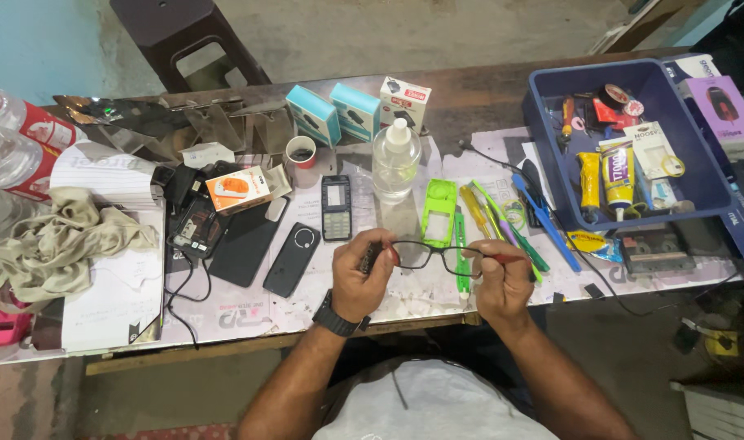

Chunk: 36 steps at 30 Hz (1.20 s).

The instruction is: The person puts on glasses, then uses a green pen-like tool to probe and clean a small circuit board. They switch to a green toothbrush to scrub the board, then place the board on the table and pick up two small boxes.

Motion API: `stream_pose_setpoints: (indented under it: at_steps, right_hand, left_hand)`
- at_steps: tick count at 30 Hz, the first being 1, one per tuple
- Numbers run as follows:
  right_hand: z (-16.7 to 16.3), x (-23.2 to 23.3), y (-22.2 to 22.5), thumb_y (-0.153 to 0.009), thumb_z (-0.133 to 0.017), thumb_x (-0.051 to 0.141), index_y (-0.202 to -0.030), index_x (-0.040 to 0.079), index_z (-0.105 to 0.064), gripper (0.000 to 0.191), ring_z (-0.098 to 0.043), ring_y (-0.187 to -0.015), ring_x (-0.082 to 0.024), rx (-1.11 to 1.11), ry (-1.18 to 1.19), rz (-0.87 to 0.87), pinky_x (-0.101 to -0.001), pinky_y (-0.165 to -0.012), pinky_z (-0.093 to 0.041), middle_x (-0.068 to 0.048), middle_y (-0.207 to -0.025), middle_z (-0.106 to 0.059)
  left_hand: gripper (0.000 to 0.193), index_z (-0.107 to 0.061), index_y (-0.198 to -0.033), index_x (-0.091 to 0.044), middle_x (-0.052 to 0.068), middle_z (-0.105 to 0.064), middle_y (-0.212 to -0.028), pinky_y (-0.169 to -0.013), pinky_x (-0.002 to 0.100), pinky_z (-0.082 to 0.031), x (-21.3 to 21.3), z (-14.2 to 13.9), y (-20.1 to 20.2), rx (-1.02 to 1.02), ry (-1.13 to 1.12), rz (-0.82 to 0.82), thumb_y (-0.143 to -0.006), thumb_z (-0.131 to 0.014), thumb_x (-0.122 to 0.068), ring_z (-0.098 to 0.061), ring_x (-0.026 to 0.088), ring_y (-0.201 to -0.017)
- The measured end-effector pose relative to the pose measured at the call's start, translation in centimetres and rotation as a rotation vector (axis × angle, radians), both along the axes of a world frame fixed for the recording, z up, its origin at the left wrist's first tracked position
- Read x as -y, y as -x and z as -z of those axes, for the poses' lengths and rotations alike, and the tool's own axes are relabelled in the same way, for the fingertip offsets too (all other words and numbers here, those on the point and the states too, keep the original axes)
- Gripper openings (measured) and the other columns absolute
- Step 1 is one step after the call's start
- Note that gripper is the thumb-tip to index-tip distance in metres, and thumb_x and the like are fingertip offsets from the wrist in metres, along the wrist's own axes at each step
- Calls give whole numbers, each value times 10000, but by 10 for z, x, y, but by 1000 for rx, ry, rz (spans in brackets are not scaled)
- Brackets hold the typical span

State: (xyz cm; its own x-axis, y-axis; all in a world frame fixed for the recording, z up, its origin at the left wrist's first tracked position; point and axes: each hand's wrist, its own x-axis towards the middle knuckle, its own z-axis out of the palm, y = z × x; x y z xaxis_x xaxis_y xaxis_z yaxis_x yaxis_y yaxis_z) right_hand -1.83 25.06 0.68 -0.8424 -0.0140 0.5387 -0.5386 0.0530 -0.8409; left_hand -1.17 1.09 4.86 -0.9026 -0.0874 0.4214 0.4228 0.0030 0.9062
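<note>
Both hands hold a pair of black-framed glasses [425, 254] above the near edge of the table [225, 314]. The left hand [362, 273], with a black watch [337, 316] on its wrist, is closed around one end of the frame. The right hand [502, 277] grips the other end, thumb and fingers pinched at the hinge; a thin red part sticks out past its fingers, and whether that is the temple tip or a tool cannot be told. The work looks to be at the inspection or adjustment stage, the frame held level between the two hands. Any further handling calls for a light, steady pinch: the frame is thin, rigid plastic with clear lenses, likely to flex or snap at the hinges.

Surrounding items:
- A clear plastic bottle [395, 163] with a white cap stands just beyond the glasses.
- A lime green phone frame [439, 210] lies flat beside it.
- A small keypad phone [336, 207] and two dark, glossy phone backs [292, 259] lie to the left.
- Screwdrivers [502, 220] with yellow, green and blue handles lie fanned near the right hand.
- A blue plastic tray [543, 138] at the right holds glue tubes and tape.
- A crumpled beige cloth [58, 240], soft and creased, sits at the far left.
- Small teal boxes [335, 112] stand at the back.

The table surface is covered with worn printed sheeting.
</note>
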Motion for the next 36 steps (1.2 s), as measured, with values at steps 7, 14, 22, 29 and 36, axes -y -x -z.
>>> stream_pose_setpoints:
  at_steps: [7, 14, 22, 29, 36]
  right_hand:
    - [-5, 8, 5, -1106, -558, 234, -1204, 20, -552, 235, -664, -872, -133, 12, -27, 47, -261, -751, -537, -134, -1108, -697]
    - [-8, 12, 5, -1111, -557, 267, -1202, 16, -562, 267, -703, -926, -174, 26, -68, 68, -281, -789, -555, -132, -1094, -705]
    - [-12, 11, 3, -1104, -566, 252, -1198, 21, -556, 249, -708, -924, -172, 4, -87, 69, -275, -756, -549, -121, -1090, -708]
    - [-17, 12, 1, -1091, -579, 218, -1187, 18, -573, 222, -695, -890, -161, 4, -79, 85, -266, -733, -532, -123, -1075, -710]
    - [-23, 14, 0, -1096, -583, 171, -1190, -7, -584, 200, -704, -919, -184, -55, -63, 65, -305, -837, -584, -129, -1072, -705]
  left_hand:
    - [109, -665, -1094, 8, 13, -679, -800, -593, 226, -440, 7, -5, 4, 27, -19, 8, -994, -657, -34, -532, 45, -668]
    - [129, -668, -1075, 9, -15, -575, -679, -542, 245, -396, 12, -7, 4, 51, -4, -14, -979, -694, -73, -490, 47, -602]
    - [135, -665, -1083, 3, -19, -578, -682, -540, 252, -386, 10, -6, 2, 8, -13, -23, -997, -691, -98, -488, 52, -601]
    - [132, -673, -1089, 1, -17, -577, -686, -543, 247, -386, 7, -7, -2, 4, -7, -41, -996, -691, -90, -485, 49, -608]
    - [137, -681, -1086, 5, -8, -619, -717, -556, 237, -422, 8, -8, -3, 15, -16, -38, -1004, -688, -104, -518, 44, -618]
